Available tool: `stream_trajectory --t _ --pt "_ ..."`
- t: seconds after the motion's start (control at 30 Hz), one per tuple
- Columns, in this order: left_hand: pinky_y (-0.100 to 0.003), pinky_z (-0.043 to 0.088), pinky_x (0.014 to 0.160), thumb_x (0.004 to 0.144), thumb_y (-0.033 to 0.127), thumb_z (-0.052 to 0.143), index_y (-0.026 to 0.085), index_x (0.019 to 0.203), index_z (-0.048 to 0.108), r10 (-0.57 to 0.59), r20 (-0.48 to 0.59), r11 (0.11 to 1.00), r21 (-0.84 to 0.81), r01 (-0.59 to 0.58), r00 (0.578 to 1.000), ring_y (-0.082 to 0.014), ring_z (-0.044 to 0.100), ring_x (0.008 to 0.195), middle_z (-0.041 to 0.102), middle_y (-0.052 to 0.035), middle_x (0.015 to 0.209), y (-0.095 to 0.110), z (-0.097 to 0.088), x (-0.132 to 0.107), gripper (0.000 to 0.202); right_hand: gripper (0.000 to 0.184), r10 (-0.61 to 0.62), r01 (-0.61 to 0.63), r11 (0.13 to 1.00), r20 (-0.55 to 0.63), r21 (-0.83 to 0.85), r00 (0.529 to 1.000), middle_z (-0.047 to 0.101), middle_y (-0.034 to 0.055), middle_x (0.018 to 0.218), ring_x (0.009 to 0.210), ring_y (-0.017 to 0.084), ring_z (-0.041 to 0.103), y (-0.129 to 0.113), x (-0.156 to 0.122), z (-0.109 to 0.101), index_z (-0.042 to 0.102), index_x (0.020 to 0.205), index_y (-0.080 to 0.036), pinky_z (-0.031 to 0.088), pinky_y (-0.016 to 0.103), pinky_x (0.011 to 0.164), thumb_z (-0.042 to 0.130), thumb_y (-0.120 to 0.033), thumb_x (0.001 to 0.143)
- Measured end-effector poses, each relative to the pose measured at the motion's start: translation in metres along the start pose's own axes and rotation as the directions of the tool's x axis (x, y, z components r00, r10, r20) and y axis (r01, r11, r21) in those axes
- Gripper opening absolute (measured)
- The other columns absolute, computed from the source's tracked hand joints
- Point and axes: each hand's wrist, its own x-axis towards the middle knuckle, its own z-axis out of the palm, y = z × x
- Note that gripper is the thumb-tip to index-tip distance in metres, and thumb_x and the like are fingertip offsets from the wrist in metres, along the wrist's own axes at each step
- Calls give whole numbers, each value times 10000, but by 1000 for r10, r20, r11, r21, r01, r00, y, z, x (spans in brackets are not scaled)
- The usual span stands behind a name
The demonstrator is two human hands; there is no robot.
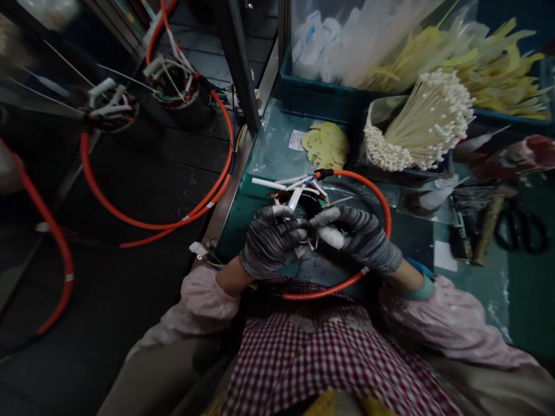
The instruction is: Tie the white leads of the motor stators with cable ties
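A motor stator (pixel 307 202) with white sleeved leads on top stands on the bench in front of me. An orange cable (pixel 385 205) leaves its leads and curves round to the right. My left hand (pixel 273 240), in a grey striped glove, is closed at the stator's near left side. My right hand (pixel 358 236), gloved alike with white tape round some fingertips, is closed at its near right side. The fingertips of both hands nearly meet at the stator's near edge. What they pinch there is too small and dark to make out.
On the left, two more stators (pixel 177 95) with orange cables stand on a dark slatted surface. Behind my work are yellow paper pieces (pixel 326 144), a bundle of white-tipped sticks (pixel 429 118) and a teal bin (pixel 321 95). Scissors (pixel 521 230) and a wooden-handled tool (pixel 489 225) lie right.
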Motion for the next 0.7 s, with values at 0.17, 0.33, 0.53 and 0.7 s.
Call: stream_trajectory --t 0.17,0.33,0.53,0.7 --pt "-456 620 1061 990 372 792 278 1185 747 -36 95 999 -22 38 995 -277 753 1218 848 -8 1118 -6 3 -9 221 130 -16 16 999 -3 -33 1000 852 37 972 826 217 790 4 0 2 827 1041 -262 667 361 757 760 -353 977" --pt "-443 593 1052 1001 357 772 252 1204 735 1 13 999 -53 0 1000 -247 740 1169 846 -25 1129 -4 2 -7 231 167 -173 185 980 148 -73 974 848 55 1008 860 205 792 12 -4 4 826 1078 -264 663 358 829 698 -360 1029" --pt "-435 591 997 988 299 742 248 1113 712 -19 -39 996 -85 16 999 -236 766 1067 849 -10 1018 1 -4 6 139 277 -4 13 996 97 -87 995 818 45 930 811 194 762 31 -24 15 787 1062 -232 642 335 790 752 -501 1006" --pt "-429 591 1014 988 244 715 254 1132 709 -23 -16 990 -138 21 1000 -207 788 1029 857 -12 1060 -2 2 -4 145 162 -78 82 997 148 -16 986 829 7 932 829 180 773 13 -24 26 792 984 -274 645 314 821 704 -397 1040"
